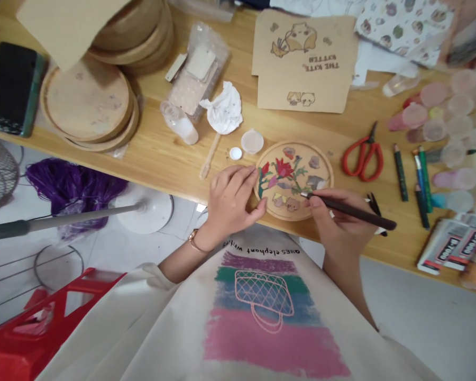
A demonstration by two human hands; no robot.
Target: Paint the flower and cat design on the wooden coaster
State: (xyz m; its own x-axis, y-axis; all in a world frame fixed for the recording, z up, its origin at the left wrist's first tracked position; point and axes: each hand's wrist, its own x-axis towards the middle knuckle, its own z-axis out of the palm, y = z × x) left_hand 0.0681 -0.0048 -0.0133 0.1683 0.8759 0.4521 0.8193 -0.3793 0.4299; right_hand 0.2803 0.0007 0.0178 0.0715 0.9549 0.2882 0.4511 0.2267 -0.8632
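A round wooden plate (301, 211) lies near the table's front edge. Red flowers, green leaves and small animal figures decorate its face. At its left rim rests my left hand (234, 196), fingers bent together along the edge and thumb on the lower rim, holding it. My right hand (341, 222) pinches a dark brown pen-like tool (353, 211) with a metal tip. That tip is at the right part of the plate, close to the green leaves; whether it touches the surface I cannot tell. Just beyond the plate are a small round tub (252, 141) and a white cap (235, 153).
Red-handled pliers (363, 159), pencils (400, 172) and many small paint pots (436, 95) are on the right. Beyond the plate lie printed brown cards (307, 63), crumpled tissue (224, 108) and a small bottle (178, 123). Stacked wooden plates (87, 100) and a phone (14, 87) occupy the left.
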